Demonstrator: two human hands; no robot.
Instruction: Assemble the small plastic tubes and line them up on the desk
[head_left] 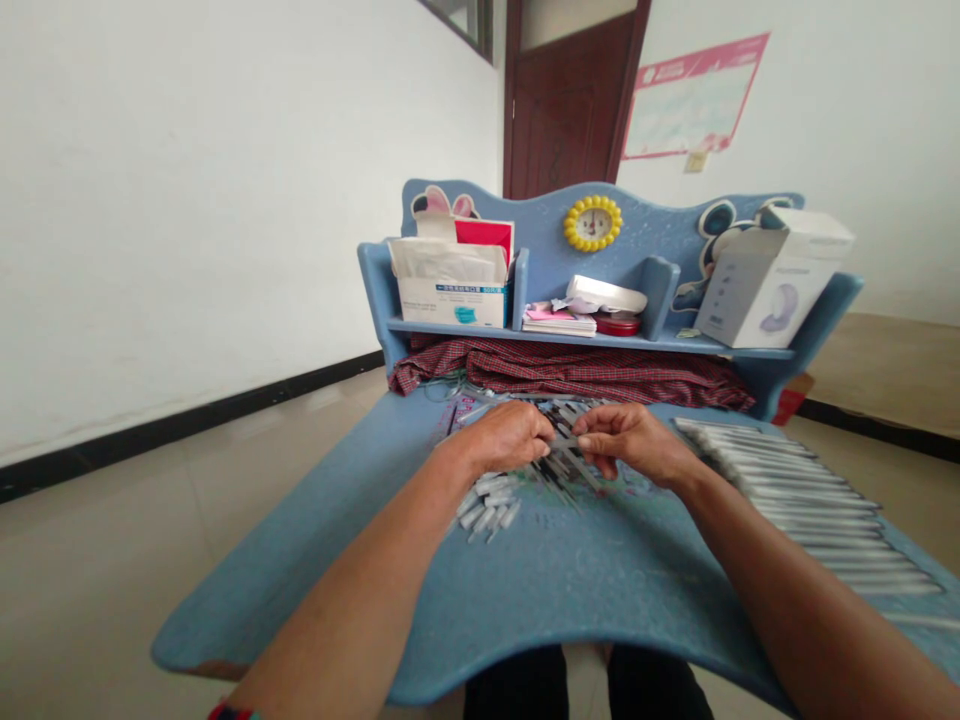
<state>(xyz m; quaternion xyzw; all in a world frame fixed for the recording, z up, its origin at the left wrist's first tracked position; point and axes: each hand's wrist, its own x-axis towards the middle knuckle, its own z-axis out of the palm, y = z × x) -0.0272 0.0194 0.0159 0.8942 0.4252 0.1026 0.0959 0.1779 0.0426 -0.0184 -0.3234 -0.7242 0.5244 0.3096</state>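
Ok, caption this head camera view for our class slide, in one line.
Left hand and right hand pinch a grey part over white caps on a blue desk.

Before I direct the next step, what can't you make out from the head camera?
Head view:
- Grey piece at the right hand: the fingers hide its shape.
- Thin spiky pieces: partly covered by both hands, including the left hand; too small to identify.
- White caps: too small for detail.
- Long tubes: their far ends are blurred.
- Clock: dial too small to read.
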